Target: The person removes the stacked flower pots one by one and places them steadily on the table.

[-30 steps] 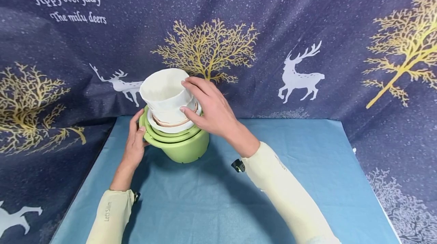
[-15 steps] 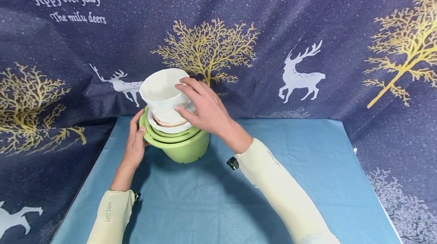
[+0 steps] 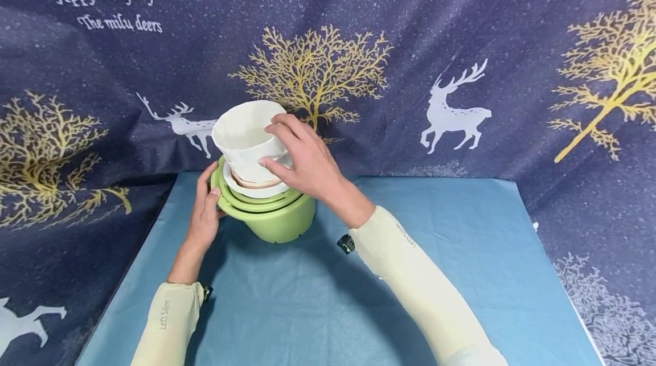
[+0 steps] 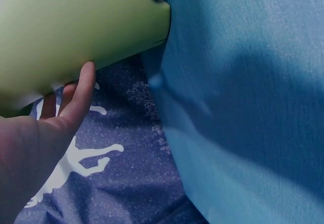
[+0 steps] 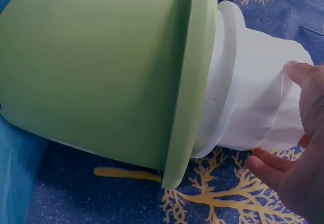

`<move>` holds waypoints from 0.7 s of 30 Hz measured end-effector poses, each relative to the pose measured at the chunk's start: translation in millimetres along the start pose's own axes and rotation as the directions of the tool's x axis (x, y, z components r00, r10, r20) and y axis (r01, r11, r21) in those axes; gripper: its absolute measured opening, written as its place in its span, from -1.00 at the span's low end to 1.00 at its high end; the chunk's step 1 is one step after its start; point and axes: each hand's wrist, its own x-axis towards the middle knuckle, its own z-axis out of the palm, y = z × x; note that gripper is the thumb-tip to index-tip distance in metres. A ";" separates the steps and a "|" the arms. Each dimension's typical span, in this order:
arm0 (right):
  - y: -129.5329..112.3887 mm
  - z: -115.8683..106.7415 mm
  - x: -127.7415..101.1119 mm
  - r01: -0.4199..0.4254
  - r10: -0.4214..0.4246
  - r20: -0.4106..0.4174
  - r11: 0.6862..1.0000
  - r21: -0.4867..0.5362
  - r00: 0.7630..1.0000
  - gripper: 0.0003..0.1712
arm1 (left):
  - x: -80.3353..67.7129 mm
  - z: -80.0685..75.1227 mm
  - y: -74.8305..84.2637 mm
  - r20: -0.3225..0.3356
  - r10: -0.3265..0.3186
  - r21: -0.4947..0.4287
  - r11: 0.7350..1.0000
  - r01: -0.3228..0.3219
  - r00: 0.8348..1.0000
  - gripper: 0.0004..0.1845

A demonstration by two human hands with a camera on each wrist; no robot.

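Note:
A nested stack of flowerpots stands toward the back left of the blue table. Its outermost green flowerpot holds another green rim, then a white rim and a thin orange-brown one. On top sits a white flowerpot with a slightly wavy mouth. My left hand grips the left edge of the green flowerpot, thumb near the rim; its fingers lie against the green wall in the left wrist view. From the right, my right hand holds the top white flowerpot, thumb and fingers on different sides.
A dark blue cloth printed with gold trees and white deer hangs right behind the table. The table's left edge runs close to my left forearm. Small black devices are on both wrists.
My right hand has shifted slightly left and closer around the top white flowerpot. The left hand and the stack have stayed in place.

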 end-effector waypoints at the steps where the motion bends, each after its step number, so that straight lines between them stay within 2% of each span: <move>1: 0.2 0.6 0.0 0.003 -0.003 -0.007 1.000 0.006 1.000 -0.43 | 0.1 0.0 -0.4 0.000 0.001 -0.001 1.000 -0.001 1.000 -0.39; 8: 0.7 3.6 -0.6 0.014 -0.012 -0.045 0.999 0.042 0.999 -0.49 | -1.0 0.3 -0.8 0.000 -0.008 -0.003 1.000 0.008 1.000 -0.38; 21: -0.2 4.4 0.8 -0.017 0.021 -0.050 0.997 0.075 0.999 -0.52 | -0.9 1.4 0.9 -0.004 -0.012 -0.006 1.000 0.012 1.000 -0.38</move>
